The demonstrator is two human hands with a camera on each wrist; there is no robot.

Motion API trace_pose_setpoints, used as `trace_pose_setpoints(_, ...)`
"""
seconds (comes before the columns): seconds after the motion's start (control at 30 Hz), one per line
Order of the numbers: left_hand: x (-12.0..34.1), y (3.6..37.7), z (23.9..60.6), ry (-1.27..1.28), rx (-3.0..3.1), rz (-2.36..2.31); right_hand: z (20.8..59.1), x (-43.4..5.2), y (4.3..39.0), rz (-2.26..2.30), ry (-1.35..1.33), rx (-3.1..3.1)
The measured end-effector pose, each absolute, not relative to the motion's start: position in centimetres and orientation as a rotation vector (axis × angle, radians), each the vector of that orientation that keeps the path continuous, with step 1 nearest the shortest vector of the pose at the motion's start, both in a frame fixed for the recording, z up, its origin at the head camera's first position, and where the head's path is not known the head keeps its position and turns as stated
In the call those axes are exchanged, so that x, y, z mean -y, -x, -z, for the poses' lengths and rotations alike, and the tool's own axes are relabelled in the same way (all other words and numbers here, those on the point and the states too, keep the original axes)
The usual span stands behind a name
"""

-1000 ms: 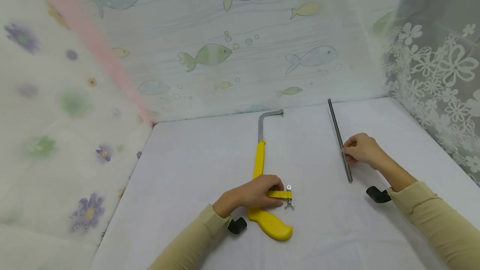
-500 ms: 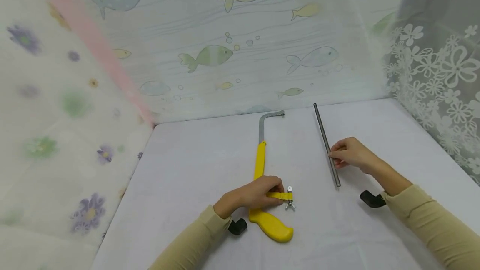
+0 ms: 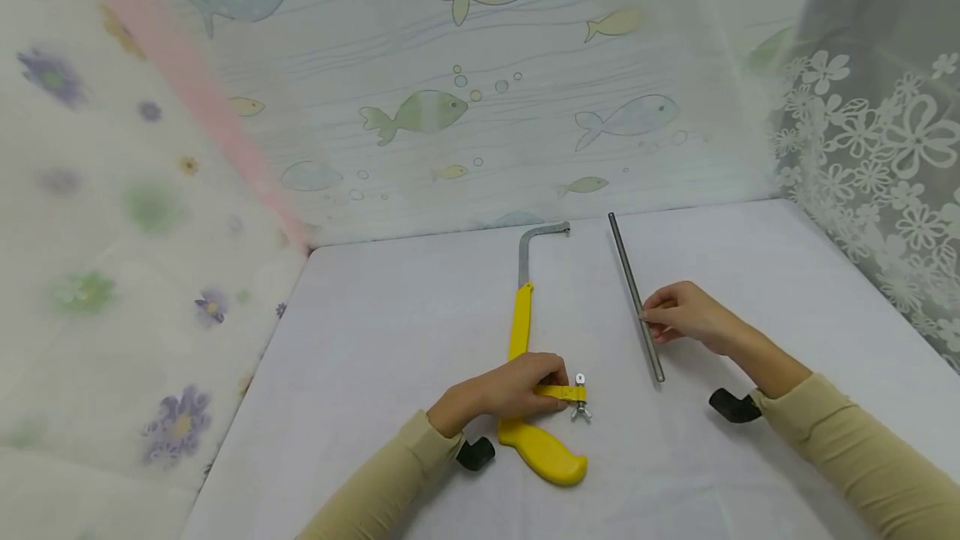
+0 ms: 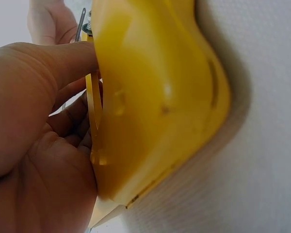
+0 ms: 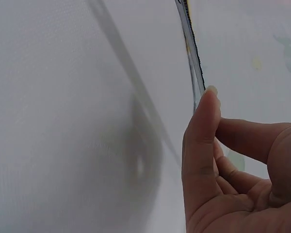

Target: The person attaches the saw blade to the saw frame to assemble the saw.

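Observation:
A hacksaw frame lies on the white tabletop, its yellow handle toward me and its grey metal arm bent to the right at the far end. My left hand grips the frame just above the handle, beside a short yellow arm with a wing nut. In the left wrist view the handle fills the middle, with curled fingers behind it. To the right, my right hand pinches a hacksaw blade between thumb and fingers. Fine teeth show along the blade in the right wrist view.
A white cloth covers the table. Behind stands a fish-print curtain, with flowered fabric on the left and a lace-patterned curtain on the right. Black wrist mounts stick out near the sleeves.
My right hand has moved left and slightly toward me, bringing the hacksaw blade nearer to the frame. The left hand and the frame have stayed in place.

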State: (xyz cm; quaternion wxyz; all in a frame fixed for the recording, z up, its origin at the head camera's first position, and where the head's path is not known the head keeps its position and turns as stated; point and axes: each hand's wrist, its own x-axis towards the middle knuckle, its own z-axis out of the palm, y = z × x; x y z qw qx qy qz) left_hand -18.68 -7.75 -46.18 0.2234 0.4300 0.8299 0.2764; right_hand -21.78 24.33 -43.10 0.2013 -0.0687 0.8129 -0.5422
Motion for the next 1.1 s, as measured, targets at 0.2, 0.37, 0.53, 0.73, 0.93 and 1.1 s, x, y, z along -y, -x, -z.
trace_pose_setpoints(0.2, 7.7, 18.6, 46.1, -1.191, -2.301, -0.756, 43.5, -23.5, 21.8, 1.523, 0.218, -2.233)
trace_pose_setpoints(0.37, 7.7, 18.6, 46.2, -1.195, -2.299, -0.761, 43.8, -22.8, 21.8, 1.528, 0.224, -2.203)
trace_pose_setpoints(0.53, 7.7, 18.6, 46.2, -1.203, -2.301, -0.750, 44.1, -22.2, 21.8, 1.537, 0.238, -2.174)
trace_pose_setpoints(0.73, 7.7, 18.7, 46.4, -1.208, -2.301, -0.752, 44.3, -21.5, 21.9, 1.531, 0.252, -2.171)
trace_pose_setpoints(0.93, 7.7, 18.8, 46.5, -1.213, -2.294, -0.762, 44.4, -20.8, 22.1, 1.527, 0.244, -2.163)
trace_pose_setpoints(1.1, 7.7, 18.8, 46.5, -1.216, -2.298, -0.760, 44.4, -20.4, 22.5, 1.529, 0.238, -2.147)
